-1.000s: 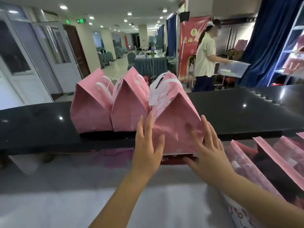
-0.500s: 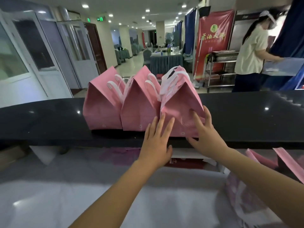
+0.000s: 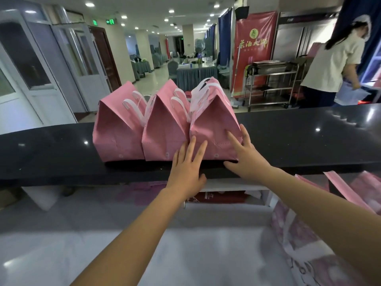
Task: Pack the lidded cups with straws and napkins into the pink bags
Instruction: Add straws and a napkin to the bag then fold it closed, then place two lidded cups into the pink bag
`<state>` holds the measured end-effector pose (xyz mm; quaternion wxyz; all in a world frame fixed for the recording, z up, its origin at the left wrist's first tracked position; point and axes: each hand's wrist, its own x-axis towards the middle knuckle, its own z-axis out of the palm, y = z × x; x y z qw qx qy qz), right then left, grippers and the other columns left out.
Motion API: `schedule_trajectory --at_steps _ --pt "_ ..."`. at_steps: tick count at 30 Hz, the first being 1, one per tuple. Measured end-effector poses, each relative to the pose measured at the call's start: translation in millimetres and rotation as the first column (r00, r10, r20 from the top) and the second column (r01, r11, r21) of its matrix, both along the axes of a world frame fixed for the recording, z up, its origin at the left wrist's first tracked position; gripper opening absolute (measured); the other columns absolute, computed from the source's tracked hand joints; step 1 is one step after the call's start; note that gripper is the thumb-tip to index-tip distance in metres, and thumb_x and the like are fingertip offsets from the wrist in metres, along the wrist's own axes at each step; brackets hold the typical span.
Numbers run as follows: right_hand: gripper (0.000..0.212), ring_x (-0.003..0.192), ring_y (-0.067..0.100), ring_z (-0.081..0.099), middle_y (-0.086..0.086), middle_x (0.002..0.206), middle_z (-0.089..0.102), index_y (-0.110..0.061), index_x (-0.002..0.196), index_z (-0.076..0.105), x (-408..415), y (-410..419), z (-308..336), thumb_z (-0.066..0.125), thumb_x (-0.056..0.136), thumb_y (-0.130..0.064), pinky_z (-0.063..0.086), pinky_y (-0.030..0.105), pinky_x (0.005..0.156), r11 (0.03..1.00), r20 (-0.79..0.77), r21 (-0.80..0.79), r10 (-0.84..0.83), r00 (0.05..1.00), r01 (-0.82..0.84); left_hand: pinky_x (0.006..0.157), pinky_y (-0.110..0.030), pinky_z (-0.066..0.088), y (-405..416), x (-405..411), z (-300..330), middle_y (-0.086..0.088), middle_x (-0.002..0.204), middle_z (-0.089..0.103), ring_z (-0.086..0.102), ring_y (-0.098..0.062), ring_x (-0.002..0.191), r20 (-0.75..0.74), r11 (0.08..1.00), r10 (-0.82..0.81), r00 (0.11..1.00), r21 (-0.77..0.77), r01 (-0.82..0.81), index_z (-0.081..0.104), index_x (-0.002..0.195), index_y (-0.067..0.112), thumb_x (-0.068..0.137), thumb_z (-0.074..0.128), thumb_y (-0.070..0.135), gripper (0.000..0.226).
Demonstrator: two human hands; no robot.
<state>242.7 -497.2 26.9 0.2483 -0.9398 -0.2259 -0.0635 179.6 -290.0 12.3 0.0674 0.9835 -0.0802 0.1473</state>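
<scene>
Third bag set on bench edge, both hands flat against it.

Three pink bags in a row on the black bench (image 3: 309, 141); left bag (image 3: 117, 133) at 10 o'clock, middle bag (image 3: 165, 131) at 12, right bag (image 3: 214, 129) at 1, sides touching. Left hand (image 3: 186, 170) and right hand (image 3: 245, 159) press the right bag's near face, fingers straight and spread, gripping nothing. Cups, straws, napkins not visible; presumably inside. Risks: bags sit near the bench's front edge, so a hand drawing back could drag the right bag off; a hard push could tilt it and tip cups inside. More pink bags (image 3: 354, 188) at 4 o'clock.
</scene>
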Motion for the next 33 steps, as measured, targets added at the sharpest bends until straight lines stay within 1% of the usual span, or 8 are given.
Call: schedule_trajectory --at_steps 8,13,18,21,24,28,31,33 --pt "0.084 0.154 0.022 -0.01 -0.008 0.166 -0.017 -0.053 0.153 -0.001 -88.1 -80.4 22.4 0.056 0.091 -0.058 0.007 0.051 0.122 0.948 0.003 -0.308 -0.083 0.997 0.08 0.122 -0.041 -0.002 -35.4 -38.6 -8.3 0.007 0.161 -0.028 -0.021 -0.019 0.15 -0.052 0.978 -0.12 0.991 -0.18 0.109 -0.008 0.155 0.039 0.092 0.061 0.041 0.093" --pt "0.07 0.151 0.022 0.019 -0.007 0.166 0.015 -0.047 0.151 0.027 -148.0 -165.3 32.6 0.056 0.089 -0.061 0.025 0.048 0.12 0.91 -0.027 -0.292 -0.316 0.948 0.295 0.124 -0.041 0.007 -104.3 -52.6 -13.3 0.014 0.165 -0.009 -0.009 -0.008 0.151 -0.115 0.842 -0.339 0.934 -0.479 0.247 0.011 0.155 0.043 0.09 0.065 0.039 0.084" --pt "0.059 0.12 0.015 0.056 -0.013 0.146 0.05 -0.041 0.137 0.054 -202.9 -214.2 28.0 0.064 0.082 -0.056 0.048 0.041 0.1 0.877 -0.049 -0.162 -0.465 0.884 0.453 0.122 -0.041 0.017 -173.3 -48.9 -9.5 0.016 0.164 0.006 0.007 -0.008 0.151 -0.165 0.724 -0.45 0.878 -0.643 0.251 0.011 0.153 0.045 0.087 0.066 0.05 0.086" --pt "0.051 0.109 0.015 0.062 -0.016 0.134 0.059 -0.039 0.132 0.06 -225.1 -227.7 13.4 0.069 0.083 -0.049 0.05 0.036 0.09 0.853 -0.037 -0.077 -0.52 0.853 0.516 0.119 -0.041 0.025 -208.4 -37.9 -0.4 0.017 0.154 0.031 0.024 -0.009 0.144 -0.208 0.686 -0.445 0.871 -0.704 0.182 0.018 0.155 0.037 0.089 0.068 0.041 0.082" --pt "0.044 0.097 0.01 0.063 -0.026 0.114 0.061 -0.041 0.126 0.063 -237.7 -236.0 1.7 0.07 0.083 -0.043 0.047 0.03 0.079 0.849 -0.051 -0.017 -0.528 0.848 0.528 0.11 -0.037 0.034 -235.3 -21.9 8.2 0.034 0.108 0.045 0.039 -0.004 0.119 -0.303 0.667 -0.42 0.856 -0.742 0.065 0.022 0.154 0.033 0.091 0.067 0.033 0.077" --pt "0.052 0.08 -0.005 0.062 -0.033 0.09 0.055 -0.042 0.126 0.063 -239.2 -250.2 -13.9 0.075 0.075 -0.046 0.048 0.017 0.073 0.856 -0.156 0.097 -0.491 0.857 0.508 0.094 -0.036 0.048 -251.8 1.3 10.9 0.005 0.131 0.054 0.054 -0.012 0.109 -0.344 0.676 -0.351 0.871 -0.737 -0.02 0.016 0.154 0.038 0.087 0.072 0.04 0.088" --pt "0.056 0.088 0.0 0.065 -0.027 0.101 0.064 -0.045 0.126 0.061 -239.9 -257.0 -29.6 0.079 0.072 -0.046 0.056 0.029 0.083 0.827 -0.227 0.214 -0.476 0.85 0.52 0.085 -0.032 0.049 -251.5 4.4 9.7 0.008 0.114 0.06 0.058 -0.008 0.101 -0.356 0.707 -0.32 0.878 -0.707 -0.028 0.017 0.154 0.038 0.083 0.077 0.034 0.093" --pt "0.059 0.094 0.0 0.066 -0.027 0.107 0.066 -0.046 0.127 0.059 -242.1 -256.9 -40.4 0.076 0.071 -0.052 0.057 0.034 0.087 0.813 -0.249 0.283 -0.45 0.858 0.509 0.083 -0.03 0.05 -245.0 2.6 7.0 0.008 0.106 0.064 0.06 -0.008 0.099 -0.328 0.75 -0.275 0.904 -0.661 -0.012 0.034 0.148 0.036 0.084 0.076 0.025 0.077"
